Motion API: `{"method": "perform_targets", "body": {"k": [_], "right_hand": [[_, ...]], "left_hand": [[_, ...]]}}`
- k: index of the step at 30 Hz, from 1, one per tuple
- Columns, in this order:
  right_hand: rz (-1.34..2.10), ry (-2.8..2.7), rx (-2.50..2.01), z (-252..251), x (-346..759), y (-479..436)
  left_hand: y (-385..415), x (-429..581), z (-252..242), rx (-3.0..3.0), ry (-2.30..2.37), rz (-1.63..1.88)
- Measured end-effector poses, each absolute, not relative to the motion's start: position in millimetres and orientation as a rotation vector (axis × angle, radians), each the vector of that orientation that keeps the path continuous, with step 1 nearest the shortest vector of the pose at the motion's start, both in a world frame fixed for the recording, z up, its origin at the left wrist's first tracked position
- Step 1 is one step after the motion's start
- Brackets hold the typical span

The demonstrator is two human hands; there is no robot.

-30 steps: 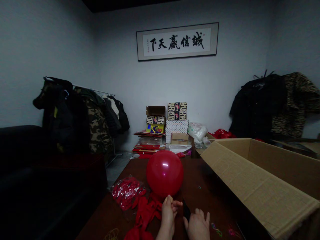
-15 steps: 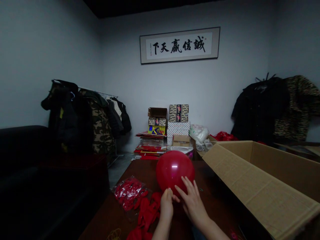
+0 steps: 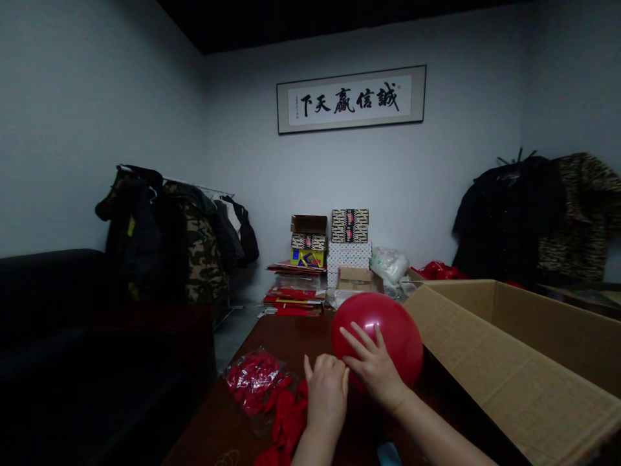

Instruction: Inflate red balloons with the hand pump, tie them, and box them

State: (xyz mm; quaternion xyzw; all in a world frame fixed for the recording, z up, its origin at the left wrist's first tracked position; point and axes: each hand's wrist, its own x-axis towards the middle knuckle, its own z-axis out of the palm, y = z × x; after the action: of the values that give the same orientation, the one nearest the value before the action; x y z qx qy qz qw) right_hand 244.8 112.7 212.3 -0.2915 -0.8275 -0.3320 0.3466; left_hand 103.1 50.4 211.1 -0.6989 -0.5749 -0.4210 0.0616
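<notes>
The inflated red balloon is pinched at its near end by the left hand; against its side, the right hand is spread wide.

On the far wall we read 誠信贏天下, right to left, on the framed scroll; the far patterned box bears lettering too small for us.

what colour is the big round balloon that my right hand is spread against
The balloon is red, with a small pale shine; the head view shows it best.
</notes>
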Motion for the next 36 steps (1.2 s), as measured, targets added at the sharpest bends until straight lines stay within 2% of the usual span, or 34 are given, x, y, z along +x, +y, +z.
{"method": "perform_targets", "body": {"k": [9, 21, 30, 36], "right_hand": [[-0.964, -2.065, -0.685, 244.3, 244.4, 91.5], [-0.980, -2.127, -0.842, 230.8, 258.0, 85.1], [-0.788, -2.167, -0.908, 238.4, 284.2, 81.3], [-0.651, -2.265, -1.057, 227.2, 310.3, 83.0]], "left_hand": [[31.6, 94.7, 231.3, -1.856, -1.460, -1.351], [23.4, 105.7, 244.0, -1.891, -1.360, -1.358], [38.4, 111.5, 257.8, -1.966, -1.296, -1.287], [55.3, 117.7, 242.7, -2.074, -1.227, -1.209]]}}
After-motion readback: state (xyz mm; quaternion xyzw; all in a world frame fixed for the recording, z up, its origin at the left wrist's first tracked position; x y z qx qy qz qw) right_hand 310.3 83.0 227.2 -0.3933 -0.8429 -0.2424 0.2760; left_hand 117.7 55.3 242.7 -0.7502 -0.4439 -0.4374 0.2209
